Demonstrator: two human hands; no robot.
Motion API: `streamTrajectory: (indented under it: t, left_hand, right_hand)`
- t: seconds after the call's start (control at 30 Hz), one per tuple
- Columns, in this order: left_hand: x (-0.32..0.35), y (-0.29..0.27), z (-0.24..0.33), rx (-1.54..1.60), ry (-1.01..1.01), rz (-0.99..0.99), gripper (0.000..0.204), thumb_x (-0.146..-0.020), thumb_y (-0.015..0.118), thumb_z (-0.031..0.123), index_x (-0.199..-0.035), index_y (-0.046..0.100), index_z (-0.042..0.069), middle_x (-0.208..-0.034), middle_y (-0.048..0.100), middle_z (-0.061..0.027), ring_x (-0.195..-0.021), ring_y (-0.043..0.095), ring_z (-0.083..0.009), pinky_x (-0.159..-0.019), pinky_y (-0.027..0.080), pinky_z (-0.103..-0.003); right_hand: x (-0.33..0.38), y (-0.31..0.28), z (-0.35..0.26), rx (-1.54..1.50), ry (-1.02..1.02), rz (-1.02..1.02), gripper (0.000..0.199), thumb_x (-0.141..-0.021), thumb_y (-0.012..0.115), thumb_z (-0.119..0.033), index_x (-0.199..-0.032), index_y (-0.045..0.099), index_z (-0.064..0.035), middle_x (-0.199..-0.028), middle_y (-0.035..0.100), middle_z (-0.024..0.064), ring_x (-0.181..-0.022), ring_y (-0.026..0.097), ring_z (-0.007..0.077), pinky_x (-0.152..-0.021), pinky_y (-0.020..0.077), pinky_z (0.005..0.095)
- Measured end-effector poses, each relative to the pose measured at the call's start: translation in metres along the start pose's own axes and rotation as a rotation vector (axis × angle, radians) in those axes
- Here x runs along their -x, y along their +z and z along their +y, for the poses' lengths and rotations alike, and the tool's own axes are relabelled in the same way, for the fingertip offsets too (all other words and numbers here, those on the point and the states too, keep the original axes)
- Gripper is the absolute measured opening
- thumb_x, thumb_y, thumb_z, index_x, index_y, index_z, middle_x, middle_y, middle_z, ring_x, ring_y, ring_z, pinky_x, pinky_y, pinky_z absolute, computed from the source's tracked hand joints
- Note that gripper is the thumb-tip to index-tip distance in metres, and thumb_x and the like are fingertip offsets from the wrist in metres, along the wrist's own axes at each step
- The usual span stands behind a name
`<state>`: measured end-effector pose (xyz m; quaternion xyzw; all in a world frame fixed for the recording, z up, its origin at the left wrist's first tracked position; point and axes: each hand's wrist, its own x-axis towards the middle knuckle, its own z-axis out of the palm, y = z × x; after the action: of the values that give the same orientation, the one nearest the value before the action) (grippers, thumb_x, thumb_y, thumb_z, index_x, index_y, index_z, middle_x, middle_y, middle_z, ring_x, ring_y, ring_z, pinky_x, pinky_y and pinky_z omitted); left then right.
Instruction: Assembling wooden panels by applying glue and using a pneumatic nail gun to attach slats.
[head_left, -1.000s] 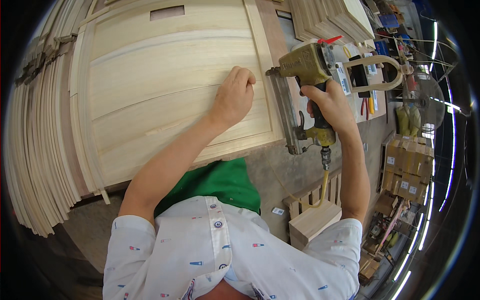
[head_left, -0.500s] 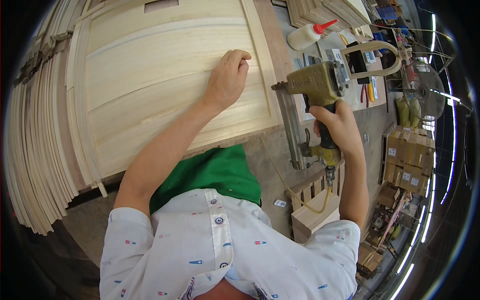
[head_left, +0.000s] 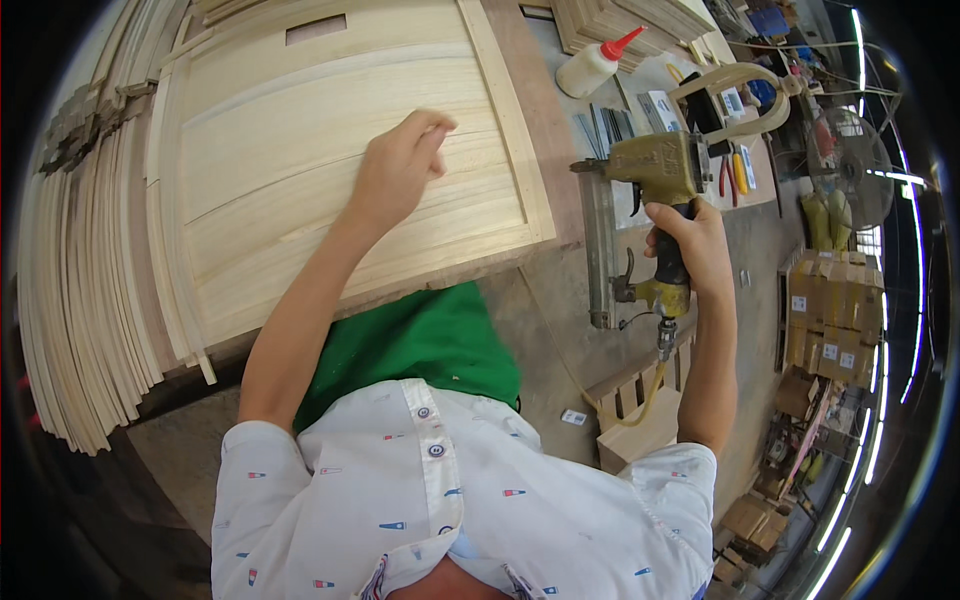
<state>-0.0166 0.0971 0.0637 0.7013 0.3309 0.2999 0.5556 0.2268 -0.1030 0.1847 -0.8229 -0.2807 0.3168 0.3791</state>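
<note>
My right hand (head_left: 690, 244) is wrapped round the black grip of an olive-coloured pneumatic nail gun (head_left: 655, 165), held up just off the right edge of the panel. A yellowish air hose (head_left: 645, 410) hangs from the gun's lower end. Over the pale wooden panel (head_left: 330, 140) is my left hand (head_left: 393, 172), its fingers curled in and slightly blurred; whether anything is in them is hidden. The panel lies flat on the workbench, with a wooden strip (head_left: 505, 120) along its right side and a rectangular cut-out near the far end.
Long thin wooden strips (head_left: 75, 290) are stacked at the left. Right of the panel are a white glue bottle (head_left: 590, 72) with a red nozzle, metal nail strips (head_left: 607, 125), pliers (head_left: 738, 172) and a curved wooden frame (head_left: 750, 95). Cardboard boxes (head_left: 833, 315) stand farther right.
My left hand has moved left, away from the panel's right strip, with its fingers still curled. The nail gun has shifted slightly right and turned more upright in my right hand.
</note>
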Motion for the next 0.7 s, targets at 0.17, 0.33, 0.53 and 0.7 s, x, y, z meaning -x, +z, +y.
streamTrajectory:
  t: [0.17, 0.33, 0.53, 0.7]
  left_hand:
    - [0.092, -0.064, -0.005, -0.406, 0.062, 0.090, 0.022, -0.091, 0.060, 0.013, -0.109, 0.062, 0.000, -0.093, 0.065, -0.0139, -0.085, 0.064, -0.0228, -0.077, 0.050, -0.032]
    - [0.166, -0.095, -0.018, -0.804, 0.204, 0.128, 0.041, -0.075, 0.075, 0.012, -0.112, 0.061, 0.002, -0.120, 0.056, -0.0151, -0.120, 0.049, -0.0358, -0.100, 0.040, -0.044]
    - [0.201, -0.095, -0.024, -0.843, 0.186, 0.227, 0.045, -0.073, 0.076, 0.017, -0.114, 0.061, 0.005, -0.123, 0.055, -0.0123, -0.122, 0.049, -0.0334, -0.101, 0.038, -0.045]
    - [0.200, -0.092, -0.037, -0.834, 0.186, 0.299, 0.043, -0.073, 0.076, 0.020, -0.111, 0.063, 0.006, -0.121, 0.056, -0.0111, -0.122, 0.049, -0.0314, -0.100, 0.037, -0.043]
  right_hand:
    - [-0.069, -0.021, 0.044, -0.229, -0.027, -0.072, 0.026, -0.084, 0.070, -0.019, -0.093, 0.058, 0.0018, -0.072, 0.057, 0.0064, -0.055, 0.060, 0.0147, -0.049, 0.0548, 0.0293]
    - [-0.125, -0.016, 0.061, -0.410, 0.043, -0.183, 0.029, -0.087, 0.069, -0.026, -0.094, 0.059, -0.0005, -0.075, 0.059, 0.0079, -0.056, 0.061, 0.0159, -0.048, 0.0555, 0.0299]
    - [-0.176, -0.017, 0.094, -0.410, 0.024, -0.315, 0.026, -0.089, 0.067, -0.026, -0.092, 0.061, -0.0015, -0.076, 0.062, 0.0092, -0.055, 0.061, 0.0154, -0.048, 0.0546, 0.0285]
    - [-0.180, -0.021, 0.108, 0.072, -0.143, -0.117, 0.038, -0.093, 0.063, -0.029, -0.110, 0.062, 0.0045, -0.089, 0.068, 0.0141, -0.075, 0.066, 0.0206, -0.069, 0.0532, 0.0295]
